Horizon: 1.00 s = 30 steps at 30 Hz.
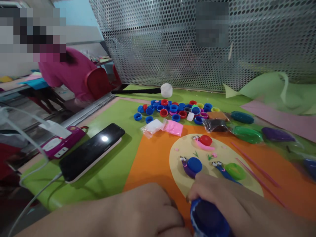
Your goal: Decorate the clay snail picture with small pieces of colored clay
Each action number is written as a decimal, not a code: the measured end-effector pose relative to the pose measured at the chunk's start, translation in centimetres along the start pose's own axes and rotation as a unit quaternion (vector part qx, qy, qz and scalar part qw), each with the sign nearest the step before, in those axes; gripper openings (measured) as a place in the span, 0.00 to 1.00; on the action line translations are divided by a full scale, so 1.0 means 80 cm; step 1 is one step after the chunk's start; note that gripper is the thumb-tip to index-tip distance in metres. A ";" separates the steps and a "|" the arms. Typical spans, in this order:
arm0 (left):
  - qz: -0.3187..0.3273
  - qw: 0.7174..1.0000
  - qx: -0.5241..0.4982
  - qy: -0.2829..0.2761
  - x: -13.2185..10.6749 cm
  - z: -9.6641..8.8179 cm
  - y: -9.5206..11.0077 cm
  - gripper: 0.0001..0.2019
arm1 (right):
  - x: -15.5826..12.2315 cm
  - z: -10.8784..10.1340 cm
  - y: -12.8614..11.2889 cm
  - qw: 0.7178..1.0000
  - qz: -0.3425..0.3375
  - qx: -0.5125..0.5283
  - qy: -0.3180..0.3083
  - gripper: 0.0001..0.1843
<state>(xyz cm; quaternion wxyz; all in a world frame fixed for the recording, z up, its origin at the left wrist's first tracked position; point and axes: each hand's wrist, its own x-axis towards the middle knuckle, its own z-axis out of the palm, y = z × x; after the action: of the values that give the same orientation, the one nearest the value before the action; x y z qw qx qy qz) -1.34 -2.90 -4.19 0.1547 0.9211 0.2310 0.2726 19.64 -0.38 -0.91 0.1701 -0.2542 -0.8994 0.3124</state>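
Blue cap [209,219]: round, dark hollow, rim whitish in places; gripped by right hand [224,194]. Left hand [148,207] curled, contents cannot tell.

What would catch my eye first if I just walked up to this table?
Probably the three snail-like figures with googly eyes, on a cream oval laid over an orange sheet. Behind them sits a bright jumble of mostly blue and red caps. Up close, at the bottom edge, the right hand holds a blue, round-rimmed object.
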 end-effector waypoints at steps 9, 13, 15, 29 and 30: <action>0.061 0.989 0.038 0.126 0.006 0.000 -0.001 0.21 | -0.001 -0.003 0.000 0.974 -0.064 -0.214 0.026 0.14; 0.017 0.991 0.062 0.118 0.004 -0.002 0.013 0.25 | 0.004 -0.001 -0.010 0.964 -0.078 -0.244 0.065 0.16; -0.044 0.990 0.074 0.113 0.004 -0.005 0.023 0.26 | 0.005 0.003 -0.014 0.968 -0.044 -0.225 0.104 0.15; -0.085 0.995 0.002 0.044 0.031 -0.033 0.000 0.27 | -0.003 0.004 -0.010 0.948 -0.049 -0.296 0.104 0.19; -0.078 0.996 0.010 0.033 0.032 -0.034 0.001 0.27 | -0.003 0.005 -0.010 0.949 -0.046 -0.292 0.104 0.20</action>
<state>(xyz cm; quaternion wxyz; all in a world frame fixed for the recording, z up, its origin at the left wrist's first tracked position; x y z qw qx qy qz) -0.98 -1.24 -0.91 0.1584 0.8924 0.3095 0.2877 19.37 -1.21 -0.74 0.1955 -0.2823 -0.9392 -0.0009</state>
